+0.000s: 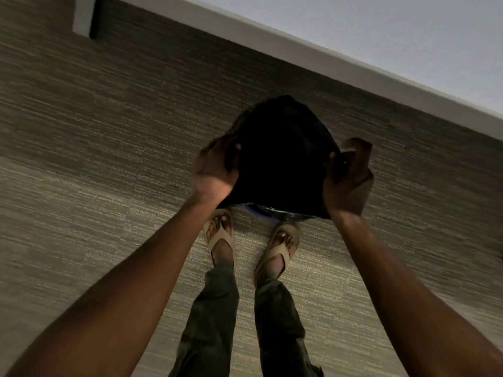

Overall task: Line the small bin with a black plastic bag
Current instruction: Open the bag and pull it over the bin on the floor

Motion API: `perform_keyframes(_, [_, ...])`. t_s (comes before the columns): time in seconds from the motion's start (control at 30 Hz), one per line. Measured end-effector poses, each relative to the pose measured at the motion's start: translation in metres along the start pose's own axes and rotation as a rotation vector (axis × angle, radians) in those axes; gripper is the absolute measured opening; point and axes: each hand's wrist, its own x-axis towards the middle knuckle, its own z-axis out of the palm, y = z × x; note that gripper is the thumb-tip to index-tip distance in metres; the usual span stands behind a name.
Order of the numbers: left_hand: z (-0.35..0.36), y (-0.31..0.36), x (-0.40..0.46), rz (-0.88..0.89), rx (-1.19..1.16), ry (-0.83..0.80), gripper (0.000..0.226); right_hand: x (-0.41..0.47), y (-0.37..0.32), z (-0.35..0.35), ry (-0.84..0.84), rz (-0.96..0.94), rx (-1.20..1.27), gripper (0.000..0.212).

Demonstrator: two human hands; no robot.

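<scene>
Bag spread between both hands above the floor.

The left hand [215,170] and right hand [348,178] each clamp one side of the black plastic bag [280,159], presumably to stretch its mouth open — a blue edge [261,212], possibly the small bin, shows just beneath. Sandalled feet [220,235] stand below on carpet [109,159]; nothing obstructs.

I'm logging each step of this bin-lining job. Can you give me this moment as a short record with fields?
setting: carpeted floor beside a white baseboard
left hand: gripping the left edge of the black bag
right hand: gripping the bag's right edge
bag: held spread open between both hands, above the feet
bin: cannot tell; only a bluish edge shows under the bag
</scene>
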Motion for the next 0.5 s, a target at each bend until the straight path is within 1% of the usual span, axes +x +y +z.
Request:
perform_keyframes(0.07, [0.001,-0.005,-0.026,0.054,0.038,-0.032,0.030,-0.022,0.003,-0.012,-0.110,0.000,-0.037,0.016])
perform_keyframes(0.13, [0.002,-0.014,-0.050,0.019,0.039,-0.143,0.030,-0.043,0.012,-0.028,-0.227,-0.020,-0.084,0.017])
perform_keyframes(0.2, [0.005,-0.023,-0.065,-0.028,0.027,-0.245,0.028,-0.055,0.026,-0.041,-0.332,-0.095,-0.099,0.030])
perform_keyframes(0.23, [0.005,-0.026,-0.067,-0.045,0.022,-0.268,0.027,-0.056,0.032,-0.044,-0.363,-0.139,-0.107,0.038])
perform_keyframes(0.3, [0.006,-0.028,-0.060,-0.044,0.009,-0.235,0.031,-0.048,0.039,-0.044,-0.366,-0.191,-0.134,0.039])
perform_keyframes(0.37, [0.007,-0.027,-0.038,0.026,-0.024,-0.160,0.037,-0.030,0.045,-0.032,-0.318,-0.229,-0.186,0.046])
perform_keyframes(0.43, [0.009,-0.025,-0.007,0.062,-0.062,-0.127,0.041,-0.004,0.051,-0.016,-0.244,-0.246,-0.192,0.055])
perform_keyframes(0.5, [0.013,-0.025,0.024,0.097,-0.082,-0.092,0.043,0.024,0.058,0.000,-0.202,-0.265,-0.204,0.058])
